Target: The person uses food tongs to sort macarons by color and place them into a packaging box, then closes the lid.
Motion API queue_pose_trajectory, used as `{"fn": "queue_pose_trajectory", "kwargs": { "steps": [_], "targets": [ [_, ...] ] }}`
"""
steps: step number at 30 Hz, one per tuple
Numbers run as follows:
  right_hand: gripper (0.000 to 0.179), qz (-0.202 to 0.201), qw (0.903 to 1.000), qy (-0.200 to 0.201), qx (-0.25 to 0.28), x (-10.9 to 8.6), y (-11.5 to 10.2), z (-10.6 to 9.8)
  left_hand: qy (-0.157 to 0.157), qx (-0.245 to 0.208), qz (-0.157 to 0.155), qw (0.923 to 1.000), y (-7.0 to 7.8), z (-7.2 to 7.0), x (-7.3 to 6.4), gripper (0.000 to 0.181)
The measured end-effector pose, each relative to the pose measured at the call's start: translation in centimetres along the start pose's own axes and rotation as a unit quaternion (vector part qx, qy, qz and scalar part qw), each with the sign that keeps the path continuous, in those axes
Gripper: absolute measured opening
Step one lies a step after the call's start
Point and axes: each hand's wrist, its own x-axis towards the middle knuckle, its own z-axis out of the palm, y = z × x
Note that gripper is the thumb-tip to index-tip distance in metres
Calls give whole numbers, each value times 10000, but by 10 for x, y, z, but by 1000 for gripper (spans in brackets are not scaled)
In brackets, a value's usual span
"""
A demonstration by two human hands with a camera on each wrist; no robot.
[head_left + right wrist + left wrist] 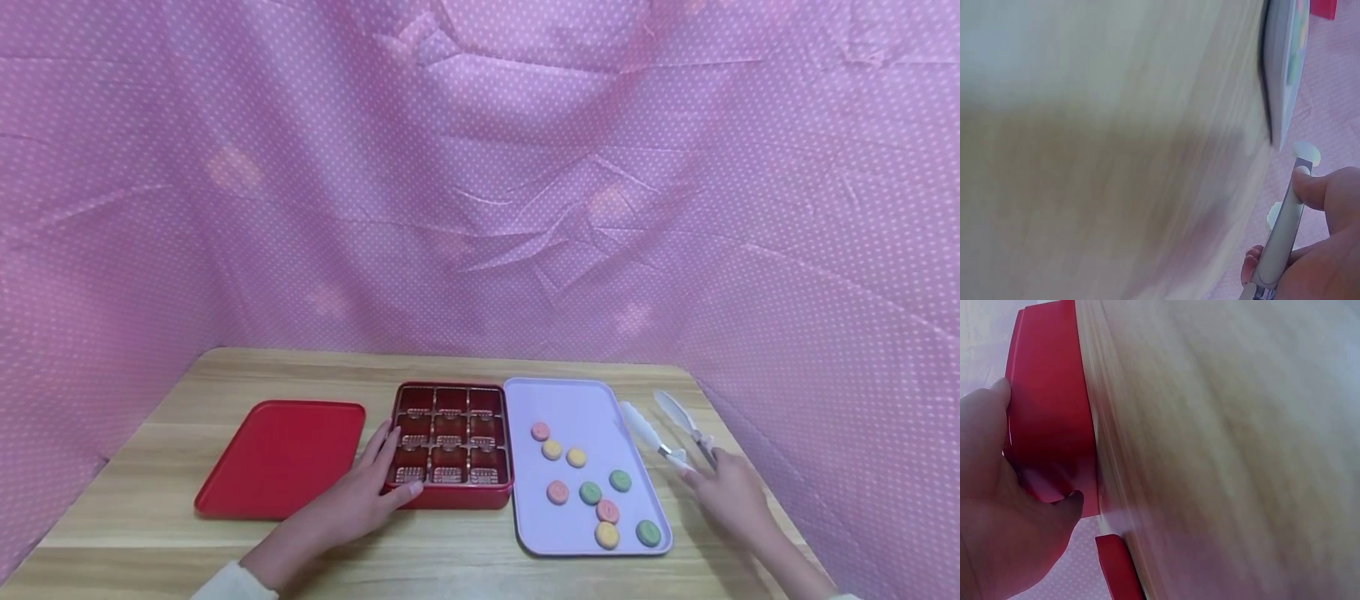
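Observation:
A red box (472, 497) with a divided clear insert of several square compartments stands at the middle of the table. My left hand (358, 502) holds its near left corner, the thumb on the near side and the fingers along the left side. That grip on the red wall (1047, 394) shows in the left wrist view too. At the right, my right hand (731, 498) grips a pair of tongs (645, 429) by the metal handles, above the table. Their two white tips are spread apart and hold nothing. One handle (1282, 234) runs under my thumb in the right wrist view.
A lilac tray (562, 400) lies right beside the box. Several small round pink, yellow and green cookies (590, 492) are scattered on it. The flat red lid (281, 458) lies left of the box. Pink dotted cloth (480, 183) hangs behind the wooden table (442, 567).

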Motion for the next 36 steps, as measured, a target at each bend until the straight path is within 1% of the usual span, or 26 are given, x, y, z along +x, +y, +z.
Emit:
{"fn": "queue_pose_trajectory", "kwargs": {
  "steps": [6, 9, 11, 16, 23, 29, 36],
  "targets": [
    [74, -109, 9998, -150, 113, -12, -21, -5, -43, -43, -35, 10000, -1, 0, 0, 104],
    [77, -192, 9996, -199, 19, -16, -27, -7, -40, -57, -49, 10000, 0, -1, 0, 104],
    [77, -317, 9993, -176, -59, -18, -30, -8, -23, -60, -43, 10000, 0, -1, 0, 104],
    [73, -626, 9978, -113, -168, -24, -34, -9, -28, -51, -33, 10000, 0, 0, 1, 104],
    [65, -880, 9954, -151, -345, -29, -41, -11, -27, -86, -32, 10000, 0, 0, 0, 104],
    [60, -1235, 9917, -84, -358, -32, -44, -12, -26, -129, -40, 9999, 2, 0, 0, 103],
    [60, -1359, 9892, -226, -491, -35, -45, -14, -5, -84, -22, 10000, -1, 2, 1, 103]
  ]
}}
